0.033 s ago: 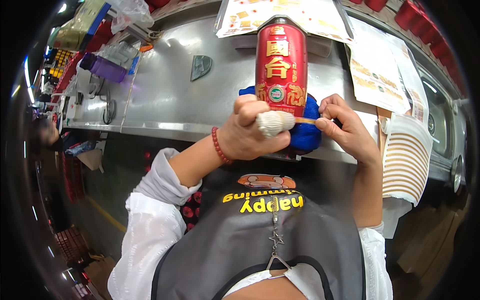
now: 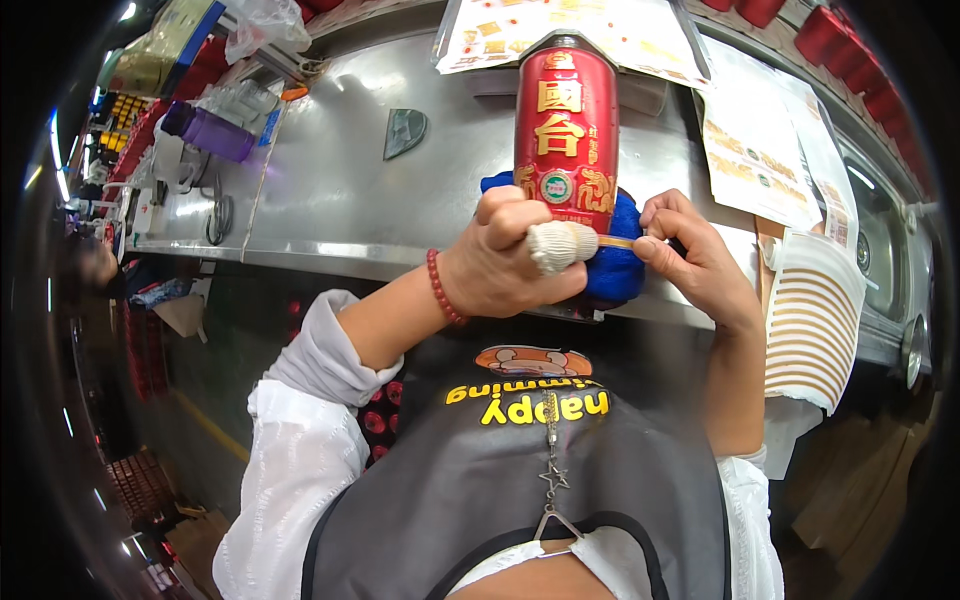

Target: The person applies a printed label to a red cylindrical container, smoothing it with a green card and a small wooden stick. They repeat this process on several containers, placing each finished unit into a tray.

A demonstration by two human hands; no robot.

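Observation:
A red bottle with gold lettering and gold patterns lies on a blue cloth pad, its lower end toward me. My left hand is closed at that lower end, and a white ribbed finger cover on one finger presses against the bottle. From under that finger a narrow gold strip runs to the right across the bottle. Its right end is pinched between the thumb and index finger of my right hand. Some of my left fingers are hidden behind the cover.
Printed label sheets lie at the right, with a sheet of gold strips hanging over the edge nearby. Another label sheet is behind the bottle. A dark scraper-like piece and a purple bottle lie to the left.
My left hand has shifted slightly to the right, its covered finger a little nearer my right hand along the strip. My right hand keeps its pinch.

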